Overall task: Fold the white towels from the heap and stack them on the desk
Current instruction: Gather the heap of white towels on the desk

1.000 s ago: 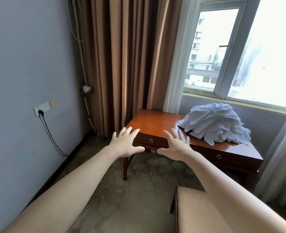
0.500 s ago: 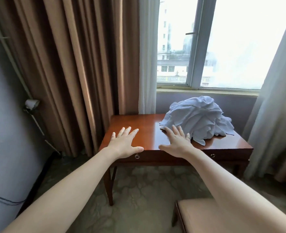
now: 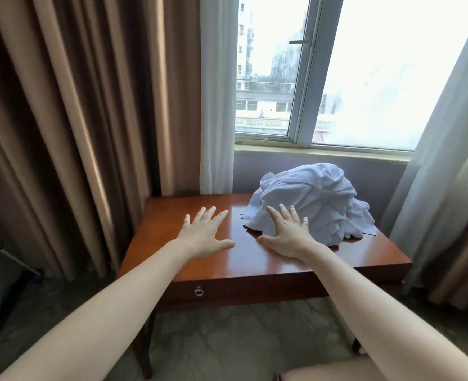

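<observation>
Reaching flat: left hand (image 3: 204, 235), right hand (image 3: 286, 235), fingers splayed.

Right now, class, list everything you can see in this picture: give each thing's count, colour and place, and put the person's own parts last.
Towel heap: one, white, right rear of the desk.
Desk: one, reddish-brown wood, below the window.
Drawer pull: one, metal ring, desk front.
Window: one, grey frame, behind the desk.
Curtains: brown, left; sheer white beside the window.
Seat: one, beige, bottom edge.
Left hand: open, fingers spread, over the bare desktop.
Right hand: open, at the heap's near edge.
</observation>
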The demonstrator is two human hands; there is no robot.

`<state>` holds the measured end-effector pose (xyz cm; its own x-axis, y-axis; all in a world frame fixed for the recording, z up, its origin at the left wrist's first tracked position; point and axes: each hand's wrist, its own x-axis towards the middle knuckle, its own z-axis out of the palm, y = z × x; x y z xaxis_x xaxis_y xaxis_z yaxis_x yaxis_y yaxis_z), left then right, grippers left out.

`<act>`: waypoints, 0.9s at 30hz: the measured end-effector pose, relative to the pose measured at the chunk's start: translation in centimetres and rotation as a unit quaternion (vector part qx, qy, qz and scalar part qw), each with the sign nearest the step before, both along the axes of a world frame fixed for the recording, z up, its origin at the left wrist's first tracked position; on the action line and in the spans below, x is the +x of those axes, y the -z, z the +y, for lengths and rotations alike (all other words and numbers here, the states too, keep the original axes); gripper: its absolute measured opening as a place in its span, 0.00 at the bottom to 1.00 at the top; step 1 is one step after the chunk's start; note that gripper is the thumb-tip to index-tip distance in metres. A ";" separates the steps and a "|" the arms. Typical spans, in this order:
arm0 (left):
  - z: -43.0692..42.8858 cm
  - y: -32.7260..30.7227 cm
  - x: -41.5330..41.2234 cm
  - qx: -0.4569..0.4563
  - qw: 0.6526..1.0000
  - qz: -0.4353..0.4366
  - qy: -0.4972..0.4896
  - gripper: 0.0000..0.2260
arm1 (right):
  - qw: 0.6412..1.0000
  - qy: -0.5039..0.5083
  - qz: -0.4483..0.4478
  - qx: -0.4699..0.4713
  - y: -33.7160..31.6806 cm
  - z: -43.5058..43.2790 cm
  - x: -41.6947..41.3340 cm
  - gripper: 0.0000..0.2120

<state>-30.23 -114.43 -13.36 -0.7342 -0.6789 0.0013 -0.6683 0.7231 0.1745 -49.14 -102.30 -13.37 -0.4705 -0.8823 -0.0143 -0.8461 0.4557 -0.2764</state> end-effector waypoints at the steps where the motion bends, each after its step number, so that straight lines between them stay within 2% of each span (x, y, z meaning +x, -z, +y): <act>1: -1.5 -0.3 -1.6 -0.003 1.000 0.000 0.004 0.38 | 1.000 0.003 0.003 0.000 -0.3 -1.3 -1.5 0.42; 12: -11.3 -0.1 -15.5 0.021 0.998 0.001 0.060 0.39 | 0.998 0.036 0.025 0.037 0.0 -9.7 -14.4 0.44; 27: -22.4 1.1 -35.9 0.027 0.975 0.007 0.222 0.38 | 0.977 0.214 -0.004 0.011 0.8 -15.3 -29.7 0.45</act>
<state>-66.15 -136.79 -14.47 -0.9558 -0.2936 -0.0137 -0.2889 0.9301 0.2269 -78.84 -117.58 -14.20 -0.7958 -0.6045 -0.0361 -0.5749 0.7728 -0.2688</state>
